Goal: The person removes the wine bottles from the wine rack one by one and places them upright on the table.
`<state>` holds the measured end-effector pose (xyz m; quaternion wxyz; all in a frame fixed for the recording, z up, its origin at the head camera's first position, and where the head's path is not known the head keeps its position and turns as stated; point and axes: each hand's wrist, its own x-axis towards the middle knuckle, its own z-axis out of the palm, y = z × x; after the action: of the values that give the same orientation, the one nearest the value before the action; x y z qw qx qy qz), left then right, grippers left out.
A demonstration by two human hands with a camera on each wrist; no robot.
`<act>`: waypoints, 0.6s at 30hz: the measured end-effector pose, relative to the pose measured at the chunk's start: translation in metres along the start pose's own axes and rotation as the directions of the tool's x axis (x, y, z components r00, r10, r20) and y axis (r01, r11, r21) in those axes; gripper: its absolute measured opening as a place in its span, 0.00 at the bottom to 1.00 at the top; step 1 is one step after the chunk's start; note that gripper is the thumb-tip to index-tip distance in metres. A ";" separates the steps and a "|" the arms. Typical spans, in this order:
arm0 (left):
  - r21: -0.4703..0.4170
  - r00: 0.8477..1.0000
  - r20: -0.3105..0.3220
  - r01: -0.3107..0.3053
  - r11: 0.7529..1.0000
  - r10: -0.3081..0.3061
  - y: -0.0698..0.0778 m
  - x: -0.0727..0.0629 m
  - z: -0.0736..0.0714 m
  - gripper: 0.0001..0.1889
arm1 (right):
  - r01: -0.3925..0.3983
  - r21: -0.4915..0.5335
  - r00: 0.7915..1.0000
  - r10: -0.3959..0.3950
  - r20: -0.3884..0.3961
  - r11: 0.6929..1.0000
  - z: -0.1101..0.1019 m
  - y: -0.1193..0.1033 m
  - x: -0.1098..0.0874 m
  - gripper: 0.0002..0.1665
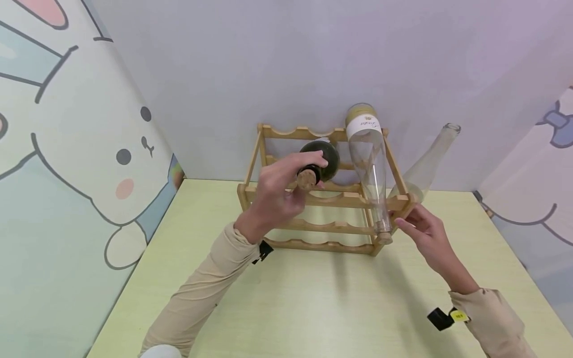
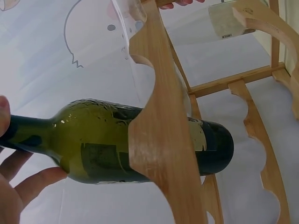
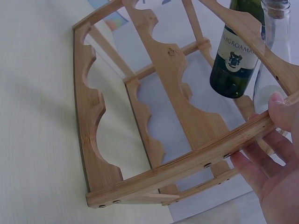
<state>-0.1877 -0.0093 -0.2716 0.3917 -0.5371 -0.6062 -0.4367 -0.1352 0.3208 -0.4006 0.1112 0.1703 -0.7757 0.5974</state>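
Looks like a small indoor booth or walled-in corner, decorated like a child's playroom; impossible to tell home from nursery or studio. To the left of the wooden wine rack (image 1: 344,200), a large wall panel with a white cartoon rabbit (image 1: 85,134), pink-cheeked, among pastel blue patches. To the right of the rack, a second pastel panel with a cartoon figure and blue bow (image 1: 559,130). Directly behind the rack, a plain, pale grey-lilac wall (image 1: 250,64). Beneath and in front of the rack, a pale yellow-green tabletop (image 1: 304,308). On the rack, household-type glassware: a corked clear bottle (image 1: 370,161).
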 end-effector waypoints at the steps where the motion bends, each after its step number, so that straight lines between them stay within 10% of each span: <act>1: 0.003 1.000 -0.005 0.001 1.000 -0.001 0.001 0.001 -0.001 0.12 | 0.003 0.008 1.000 -0.003 -0.001 1.000 0.000 0.000 0.000 0.23; 18: -0.007 0.996 -0.085 -0.014 1.000 0.014 0.027 0.026 -0.019 0.16 | 0.015 0.039 1.000 -0.015 0.002 0.999 0.001 -0.002 0.001 0.24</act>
<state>-0.1642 -0.0177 -0.2380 0.4179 -0.5239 -0.5835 -0.4587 -0.1350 0.3192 -0.3991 0.1115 0.1791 -0.7627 0.6114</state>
